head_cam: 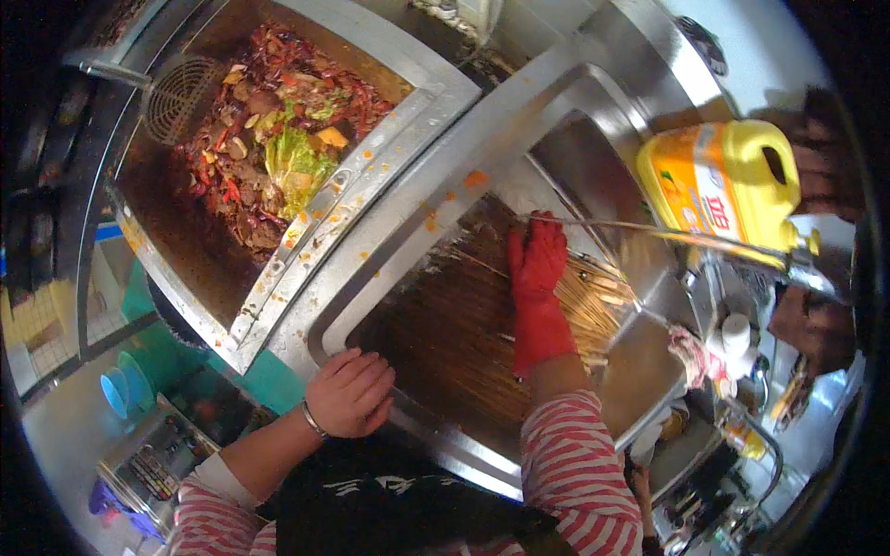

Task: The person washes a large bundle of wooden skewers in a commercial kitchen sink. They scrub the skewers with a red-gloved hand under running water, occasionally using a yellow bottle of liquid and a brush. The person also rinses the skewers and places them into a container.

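Observation:
My right hand (pixel 541 260), in a red rubber glove, reaches into a stainless steel sink (pixel 410 260). Its fingers are down among thin bamboo skewers (pixel 587 302) under dark brown liquid, and whether they grip any cannot be told. Many skewers lie roughly parallel across the sink bottom; a paler bundle shows to the right of the glove. Bare, with a bracelet at the wrist, my left hand (pixel 353 393) rests at the sink's near left corner and holds nothing visible. A long thin metal spout or rod (pixel 646 228) crosses above the sink, its tip close to the gloved fingers.
Left of the sink, a steel basin (pixel 424 104) holds food scraps (pixel 278 139), with a wire skimmer (pixel 182 97) at its side. A yellow detergent jug (pixel 716 184) stands on the right ledge. Beyond are a pinkish cloth (pixel 688 354) and part of another person's arm (pixel 643 490).

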`<action>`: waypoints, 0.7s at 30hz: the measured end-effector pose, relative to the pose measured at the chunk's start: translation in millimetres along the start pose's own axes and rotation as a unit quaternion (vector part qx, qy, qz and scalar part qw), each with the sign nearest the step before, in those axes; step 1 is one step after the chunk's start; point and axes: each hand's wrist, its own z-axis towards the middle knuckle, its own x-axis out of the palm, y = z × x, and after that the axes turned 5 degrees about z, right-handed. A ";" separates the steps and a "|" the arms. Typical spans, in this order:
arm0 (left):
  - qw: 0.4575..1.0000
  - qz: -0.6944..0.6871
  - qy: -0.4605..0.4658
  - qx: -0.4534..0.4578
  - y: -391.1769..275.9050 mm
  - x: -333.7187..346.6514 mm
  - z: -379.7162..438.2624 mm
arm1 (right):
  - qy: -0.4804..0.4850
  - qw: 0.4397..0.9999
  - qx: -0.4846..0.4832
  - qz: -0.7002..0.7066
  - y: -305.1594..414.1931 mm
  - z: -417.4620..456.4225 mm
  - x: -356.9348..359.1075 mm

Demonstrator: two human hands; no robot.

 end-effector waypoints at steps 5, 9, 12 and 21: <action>1.000 0.008 -0.020 -0.010 3.4 -4.1 -1.8 | 0.182 0.976 0.014 0.116 63.0 -63.4 -51.3; 1.000 0.006 -0.003 -0.002 1.8 -5.5 -2.1 | 0.157 0.985 0.071 -0.001 51.2 -50.3 -29.1; 1.000 0.008 -0.006 0.008 4.2 1.0 8.0 | 0.016 0.995 0.091 -0.028 -10.8 13.9 4.1; 1.000 0.003 0.011 -0.008 0.6 -1.6 -3.8 | 0.204 0.973 0.092 0.059 84.5 -81.8 -36.0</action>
